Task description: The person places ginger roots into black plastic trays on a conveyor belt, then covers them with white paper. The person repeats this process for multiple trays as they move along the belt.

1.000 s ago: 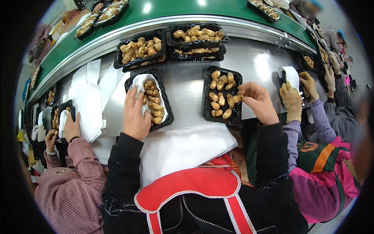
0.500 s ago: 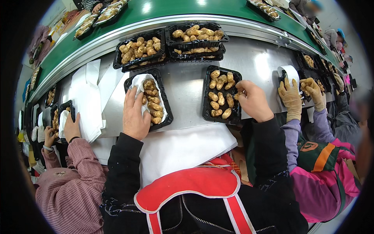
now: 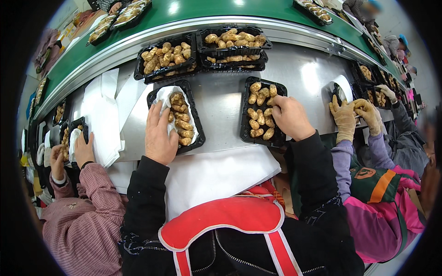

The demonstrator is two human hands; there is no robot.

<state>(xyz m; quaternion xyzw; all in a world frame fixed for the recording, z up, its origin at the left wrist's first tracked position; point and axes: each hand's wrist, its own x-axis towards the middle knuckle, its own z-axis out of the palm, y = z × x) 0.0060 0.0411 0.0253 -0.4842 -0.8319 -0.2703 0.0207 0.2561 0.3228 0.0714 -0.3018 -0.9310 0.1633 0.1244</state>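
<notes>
Stubby, knobbly tubers (image 3: 261, 118) with patchy brown-and-cream skin, spread out inside a glossy black plastic tray (image 3: 245, 104) at right. Over its right-hand edge, the right hand (image 3: 293, 117) with fingers curled down; cannot tell whether gripping a tuber. At left, the left hand (image 3: 161, 134), open with fingers extended, at the creased white liner (image 3: 165, 94) of a second black tray (image 3: 197, 117) with browner tubers (image 3: 181, 116)

L hand (image 3: 160, 136) on lined blk tray (image 3: 197, 115), R hand (image 3: 293, 118) at tubers (image 3: 261, 117) in 2nd tray (image 3: 245, 110).
</notes>
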